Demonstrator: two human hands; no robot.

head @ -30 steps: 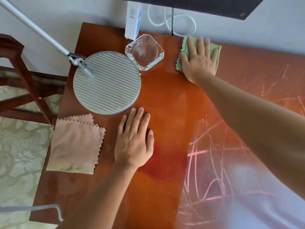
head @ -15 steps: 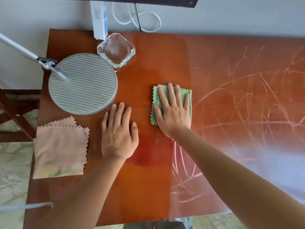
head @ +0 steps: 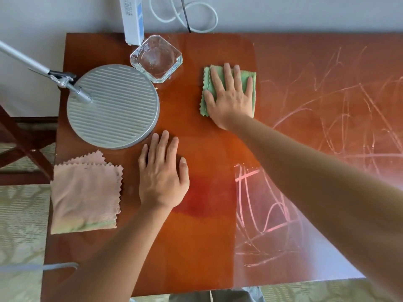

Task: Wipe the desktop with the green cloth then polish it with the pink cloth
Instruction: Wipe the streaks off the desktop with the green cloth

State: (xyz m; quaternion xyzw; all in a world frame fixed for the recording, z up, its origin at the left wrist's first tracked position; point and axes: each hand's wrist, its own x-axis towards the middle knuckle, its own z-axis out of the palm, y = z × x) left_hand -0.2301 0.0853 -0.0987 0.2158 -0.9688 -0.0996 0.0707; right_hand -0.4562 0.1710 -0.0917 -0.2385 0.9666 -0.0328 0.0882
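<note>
My right hand [head: 231, 99] lies flat with straight fingers on the folded green cloth [head: 206, 92], pressing it onto the reddish wooden desktop [head: 207, 236] towards the back, right of the glass dish. My left hand [head: 162, 175] rests flat on the bare wood near the middle left. The folded pink cloth [head: 85, 195] with zigzag edges lies at the desk's left edge, untouched. Pale scribble marks [head: 327, 127] cover the desk's right part.
A round ribbed grey lamp base [head: 115, 107] with a metal arm [head: 28, 62] stands at the back left. A square glass dish [head: 156, 58] and a white-blue box [head: 132, 18] sit at the back by the wall. A white cable [head: 196, 20] loops behind. A wooden chair [head: 19, 144] stands left.
My right hand has slid the green cloth from the desk's back edge towards me, then back away again. The left hand has stayed pressed on the wood.
</note>
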